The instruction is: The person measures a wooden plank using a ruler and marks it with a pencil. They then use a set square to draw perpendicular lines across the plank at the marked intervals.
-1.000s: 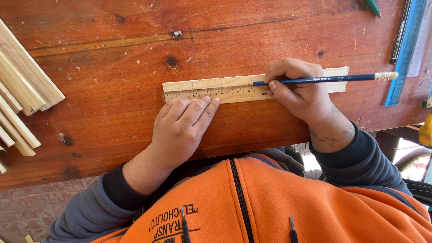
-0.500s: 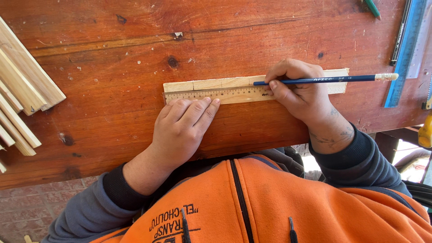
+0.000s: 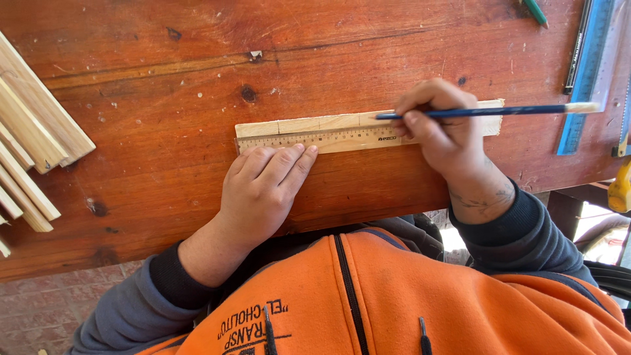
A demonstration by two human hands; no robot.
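Pencil (image 3: pixel 486 112) shifted right along pale strip (image 3: pixel 315 123).

The middle of the bench (image 3: pixel 197 79), from the pale wood strip (image 3: pixel 309 123) back to the far edge, lies bare, and a hand could cross it freely. At the left edge a fan of wood slats (image 3: pixel 29 131) blocks the way. Along the right edge a blue ruler (image 3: pixel 585 72), a black pen (image 3: pixel 577 46) and a green pencil (image 3: pixel 536 11) crowd the far right corner. The left hand (image 3: pixel 259 190) fills the strip of bench between the wooden ruler (image 3: pixel 328 139) and the near edge; the right hand (image 3: pixel 447 135) covers the strip's right end.
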